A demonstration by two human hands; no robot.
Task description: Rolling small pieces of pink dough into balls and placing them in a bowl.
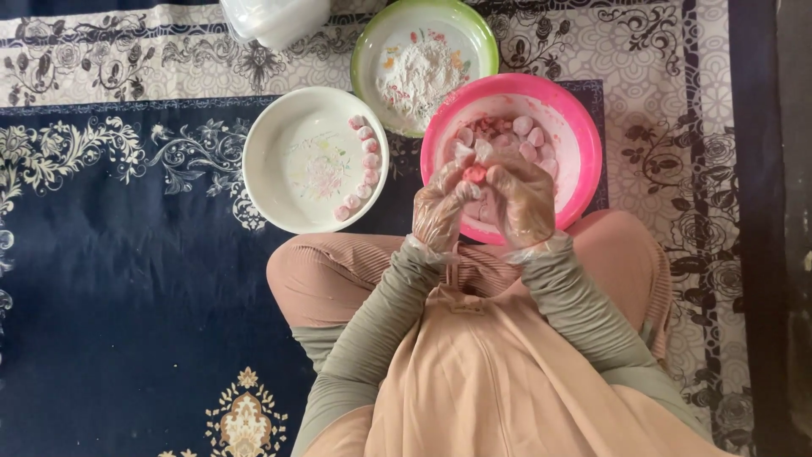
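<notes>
While the gloved left hand (440,207) and right hand (522,196) pinch a pink ball (475,173) above the pink bowl (584,127), fingers closed on it, gentle even pressure should shape it best.

Ahead of you, a green-rimmed plate of white flour (420,72) sits on the patterned navy carpet (127,279), beside a white container (275,19).

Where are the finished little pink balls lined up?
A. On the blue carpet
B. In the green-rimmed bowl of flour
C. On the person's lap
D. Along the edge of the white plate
D: a curved row of small pink balls sits along the right inner edge of the white plate, left of the pink bowl.
</notes>
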